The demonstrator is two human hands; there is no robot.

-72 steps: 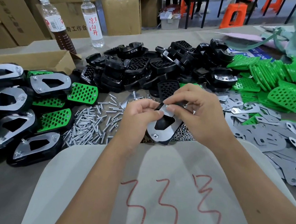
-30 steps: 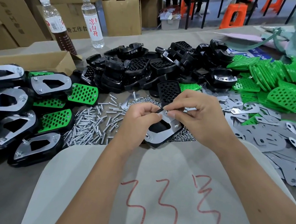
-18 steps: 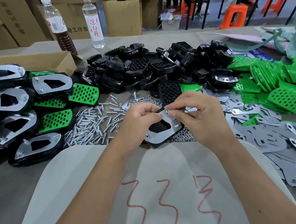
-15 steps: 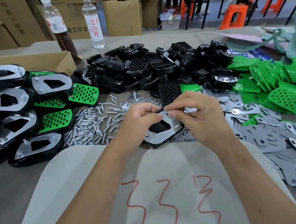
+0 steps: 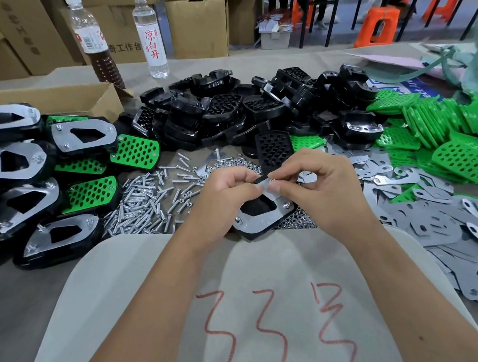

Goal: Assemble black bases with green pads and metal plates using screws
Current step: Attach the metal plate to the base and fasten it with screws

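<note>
I hold a black base with a metal plate (image 5: 260, 218) on top, tilted, just above the table's near edge. My left hand (image 5: 224, 197) grips its left side. My right hand (image 5: 318, 194) pinches a small screw or nut at the plate's top corner; the part is too small to tell. Two screw heads show on the plate. Loose screws (image 5: 148, 201) lie in a heap to the left, small nuts (image 5: 295, 221) under the base. Bare black bases (image 5: 238, 110) are piled behind, green pads (image 5: 455, 137) at the right, metal plates (image 5: 446, 227) beside them.
Finished assemblies (image 5: 43, 168) with green pads are stacked at the left. A cardboard tray (image 5: 50, 95) and two bottles (image 5: 153, 32) stand at the back left, cartons behind. A white cloth (image 5: 248, 313) with red marks covers my lap under my forearms.
The base has tilted and turned slightly in my hands since the earliest frame. My right fingers stay pinched at the plate's top corner; over the last second almost nothing has moved.
</note>
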